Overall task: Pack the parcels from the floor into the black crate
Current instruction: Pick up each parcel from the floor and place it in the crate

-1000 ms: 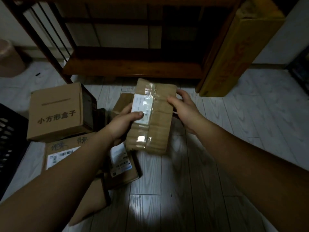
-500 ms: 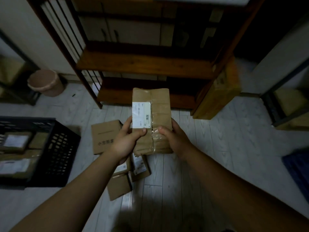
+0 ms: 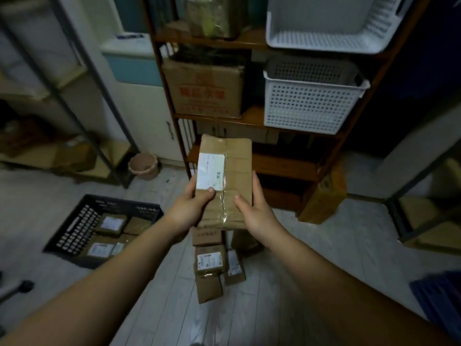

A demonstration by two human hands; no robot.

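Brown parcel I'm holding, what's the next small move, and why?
Probably swing the brown parcel left and down toward the black crate: the left hand and right hand hold it aloft, and the crate sits lower left, partly filled.

Label point(image 3: 209, 172) on held parcel point(image 3: 237, 168): print too small to read. Fingers of left hand point(image 3: 189, 211) & right hand point(image 3: 255, 214) hidden behind parcel, thumbs excepted. Far floor box point(image 3: 207, 237) partly covered. Top white basket point(image 3: 324, 38) cut by upper edge. Left shelving point(image 3: 82, 168) blurred.
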